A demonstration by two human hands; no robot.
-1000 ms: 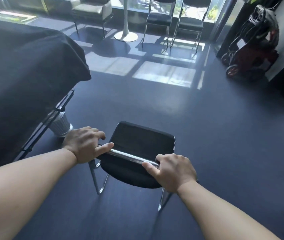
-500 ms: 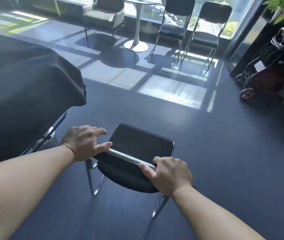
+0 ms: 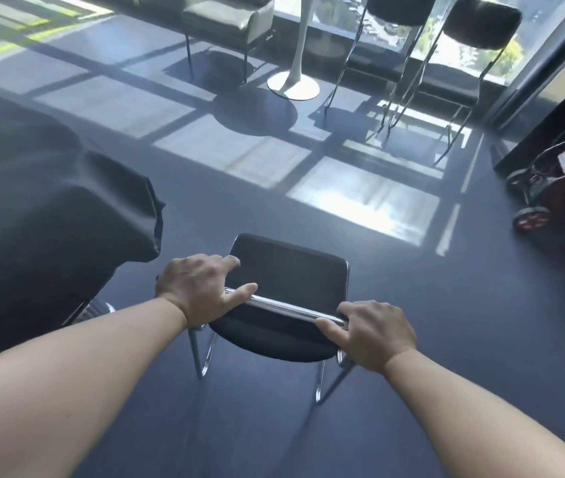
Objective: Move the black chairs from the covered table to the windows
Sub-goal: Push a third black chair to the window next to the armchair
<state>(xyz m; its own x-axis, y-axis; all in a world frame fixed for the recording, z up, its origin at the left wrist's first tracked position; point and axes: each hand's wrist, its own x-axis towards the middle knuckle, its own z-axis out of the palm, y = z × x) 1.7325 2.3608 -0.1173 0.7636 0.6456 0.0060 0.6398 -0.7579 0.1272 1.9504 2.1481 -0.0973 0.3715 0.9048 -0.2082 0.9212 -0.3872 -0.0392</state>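
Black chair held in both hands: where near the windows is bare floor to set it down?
Bare sunlit floor lies between the covered table and the cart, short of the two parked chairs. Crowded along the windows: armchair, white table, those chairs.

A chair (image 3: 288, 270) is gripped at its top rail, the left hand (image 3: 198, 284) at the left end and the right hand (image 3: 374, 334) at the right. The covered counter (image 3: 50, 208) lies to its left. Well ahead, by the windows (image 3: 336, 12), a second chair (image 3: 402, 5) and a third chair (image 3: 481, 25) are set side by side. A pedestal table (image 3: 293, 84) stands left of them, an armchair (image 3: 229, 19) further left, and a wheeled cart (image 3: 557, 188) at the far right.
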